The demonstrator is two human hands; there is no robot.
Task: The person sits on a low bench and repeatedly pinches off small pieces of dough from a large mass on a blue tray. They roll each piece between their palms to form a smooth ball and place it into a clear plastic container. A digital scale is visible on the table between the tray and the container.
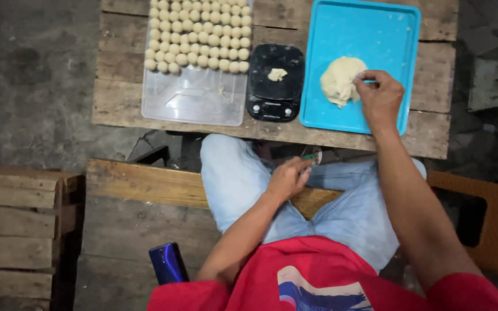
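Observation:
My right hand (380, 97) rests on the blue tray (370, 29), fingertips pinching the edge of a pale dough lump (339, 79). My left hand (288, 178) hangs loosely curled above my lap, between my knees, with nothing visible in it. A small piece of dough (277, 74) lies on the black kitchen scale (275, 83). To the left, a clear tray (194, 95) holds several rows of small dough balls (200, 34) at its far end.
The trays and scale sit on a rough wooden table (116, 98). I sit on a wooden bench (139, 184) in jeans and a red shirt. A dark blue phone (168, 263) lies by my left side. A wooden crate (15, 230) stands at left, a wicker stool (491, 224) at right.

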